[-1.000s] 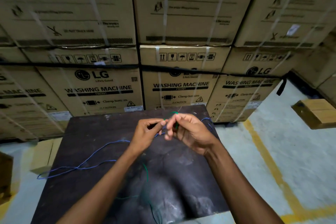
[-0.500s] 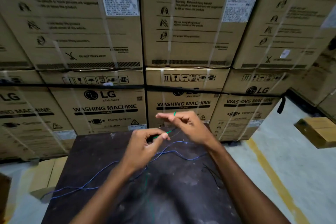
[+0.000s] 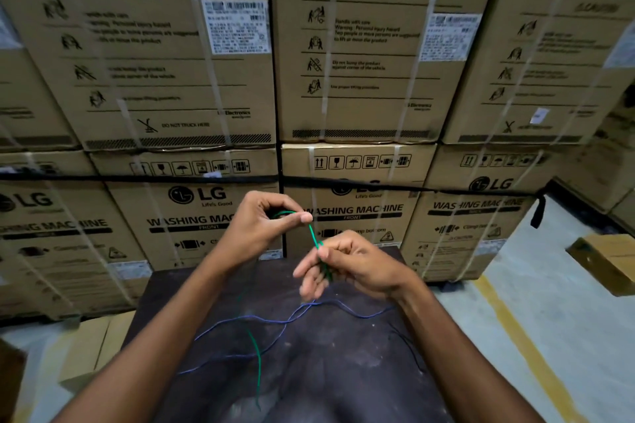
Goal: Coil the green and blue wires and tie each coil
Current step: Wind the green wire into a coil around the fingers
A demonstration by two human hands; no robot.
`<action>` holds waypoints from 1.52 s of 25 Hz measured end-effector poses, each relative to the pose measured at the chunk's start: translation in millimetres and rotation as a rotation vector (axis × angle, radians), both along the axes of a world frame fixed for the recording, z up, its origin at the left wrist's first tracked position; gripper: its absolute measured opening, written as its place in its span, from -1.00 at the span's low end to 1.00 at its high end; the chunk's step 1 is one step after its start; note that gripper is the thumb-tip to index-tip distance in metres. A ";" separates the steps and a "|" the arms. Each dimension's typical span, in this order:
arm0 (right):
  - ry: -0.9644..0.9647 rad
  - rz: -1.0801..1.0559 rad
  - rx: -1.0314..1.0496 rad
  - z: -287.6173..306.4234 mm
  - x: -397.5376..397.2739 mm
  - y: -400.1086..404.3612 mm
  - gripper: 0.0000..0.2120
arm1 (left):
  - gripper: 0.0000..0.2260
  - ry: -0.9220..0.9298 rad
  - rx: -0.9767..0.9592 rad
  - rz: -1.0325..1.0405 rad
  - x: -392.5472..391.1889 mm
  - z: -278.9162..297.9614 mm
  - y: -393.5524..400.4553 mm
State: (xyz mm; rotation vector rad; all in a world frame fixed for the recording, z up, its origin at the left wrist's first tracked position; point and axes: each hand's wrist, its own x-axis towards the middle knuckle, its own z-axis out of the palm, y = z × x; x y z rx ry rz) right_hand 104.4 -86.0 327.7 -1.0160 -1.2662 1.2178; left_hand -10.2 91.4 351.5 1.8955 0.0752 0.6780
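Left hand (image 3: pixel 261 227): raised above the far edge of the table, fingers curled, thumb and forefinger pinching a small loop of the green wire (image 3: pixel 314 237)
Right hand (image 3: pixel 347 263): lower and just right of the left, thumb and forefinger pinching the same green wire, other fingers loosely extended downward
Green wire: taut, short stretch between the two hands; a further length hangs below the hands and trails toward the near edge of the table
Blue wire (image 3: pixel 275 321): loose on the table beneath both hands, uncoiled, crossing under the green strand
Table (image 3: pixel 343 371): dark, scuffed top under the forearms
Cartons (image 3: pixel 192 79): strapped stack beyond the hands
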 end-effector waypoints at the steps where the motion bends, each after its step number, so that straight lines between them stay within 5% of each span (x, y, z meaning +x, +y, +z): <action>1: 0.092 -0.009 0.029 3.6 -4.0 1.6 -0.64 | -0.89 -0.034 -0.077 0.015 2.8 -2.5 -2.6; 7: 0.348 -0.111 0.253 37.8 -11.5 22.5 -0.65 | -0.74 -0.081 -0.374 0.080 6.4 -30.4 -32.8; 12: 0.341 -0.280 0.386 55.2 8.7 36.6 -0.61 | -0.78 -0.053 -0.108 0.185 -18.7 -44.3 -50.6; 24: -0.416 -0.297 0.222 61.5 14.2 50.5 -0.65 | -0.87 -0.042 0.380 0.213 -51.4 75.2 0.5; 29: -0.256 -0.107 0.184 83.9 8.7 57.5 -0.63 | -0.86 -0.039 0.158 0.103 -23.8 103.4 40.0; 35: 0.219 -0.016 0.297 102.9 -6.4 81.5 -0.68 | -0.86 -0.107 -0.464 0.068 -6.6 70.6 29.8; 38: 0.331 -0.088 0.393 120.5 -5.1 93.5 -0.66 | -0.84 -0.077 -0.383 0.131 -7.9 44.7 15.9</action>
